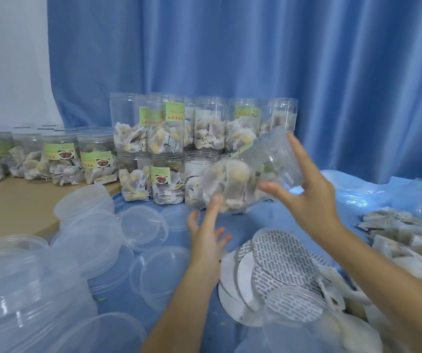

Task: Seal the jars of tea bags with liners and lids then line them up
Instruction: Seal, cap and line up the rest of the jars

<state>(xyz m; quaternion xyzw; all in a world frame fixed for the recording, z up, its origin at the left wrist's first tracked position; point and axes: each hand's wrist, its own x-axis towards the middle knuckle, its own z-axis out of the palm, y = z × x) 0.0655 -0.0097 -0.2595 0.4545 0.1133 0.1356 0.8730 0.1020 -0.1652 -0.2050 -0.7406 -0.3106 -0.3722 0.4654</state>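
Observation:
A clear plastic jar (243, 174) stuffed with tea bags hangs tilted and blurred above the blue-covered table, its open mouth up and to the right. My right hand (312, 200) grips it near the mouth, thumb in front and fingers behind. Just below, my left hand (205, 238) is spread open, one fingertip at the jar's lower end. A heap of round liners (281, 256), white or printed with grey dashes, lies under my right forearm. Several clear lids (143, 225) are scattered to the left. One lid with a liner in it (294, 307) sits near the bottom.
Filled jars without lids (164, 128) are stacked two high at the back centre. Lidded jars (95, 154) stand in rows on the wooden table (13, 205) at the left. Loose tea bags (408, 238) are piled at the right. A blue curtain hangs behind.

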